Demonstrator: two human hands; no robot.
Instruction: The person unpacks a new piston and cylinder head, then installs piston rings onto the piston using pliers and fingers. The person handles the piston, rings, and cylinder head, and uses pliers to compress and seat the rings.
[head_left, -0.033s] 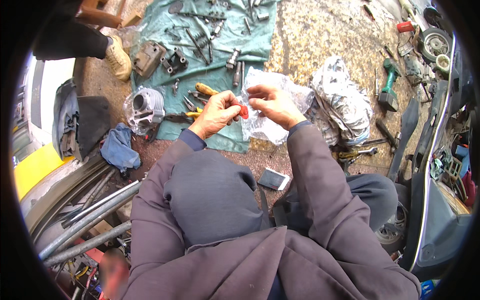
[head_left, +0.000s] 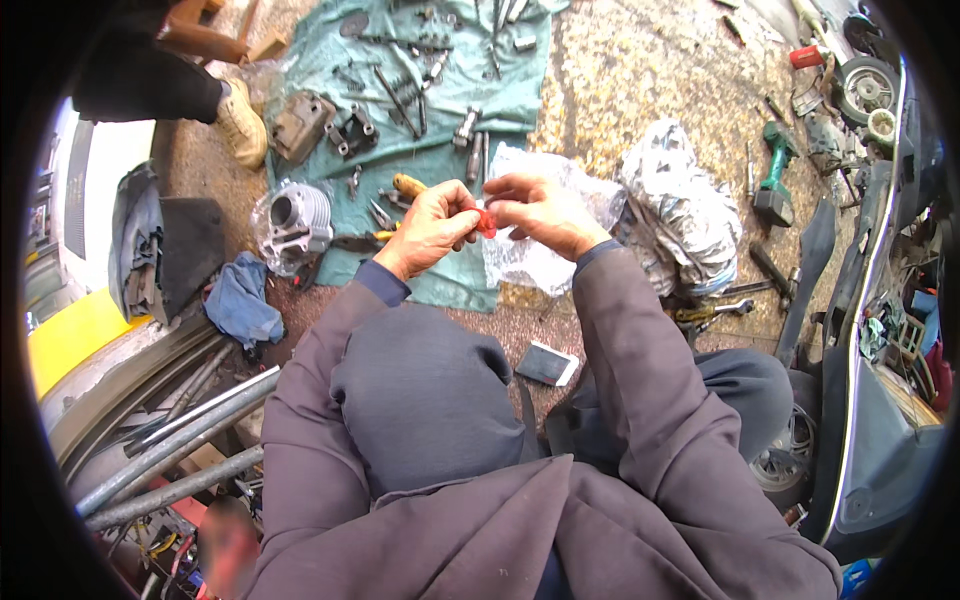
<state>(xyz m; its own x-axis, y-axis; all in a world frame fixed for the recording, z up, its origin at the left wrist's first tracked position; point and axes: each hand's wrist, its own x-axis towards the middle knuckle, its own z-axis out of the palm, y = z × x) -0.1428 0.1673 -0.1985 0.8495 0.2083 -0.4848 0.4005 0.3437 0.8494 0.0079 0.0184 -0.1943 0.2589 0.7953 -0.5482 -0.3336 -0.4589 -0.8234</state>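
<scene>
My left hand (head_left: 432,232) is closed, pinching a small red piece (head_left: 486,222) between thumb and fingertips. Its exact kind is too small to make out. My right hand (head_left: 548,212) comes in from the other side with fingers bent and apart, their tips right beside the red piece; whether they touch it is hard to see. Both hands are above the near edge of a green cloth (head_left: 440,285). Crumpled clear plastic wrap (head_left: 590,185) lies under and beyond my right hand. Yellow-handled pliers (head_left: 362,241) are beside my left hand.
A bagged metal engine cylinder (head_left: 300,220) stands at the left, near a blue rag (head_left: 245,300). Several metal parts lie on the cloth's far half. To the right are a wrapped bundle (head_left: 685,205) and a green cordless drill (head_left: 775,175). Another person's shoe (head_left: 240,125) is at upper left.
My right hand's fingertips have moved slightly left, closer to the red piece. My left hand keeps its pinch. The whole view has shifted a little.
</scene>
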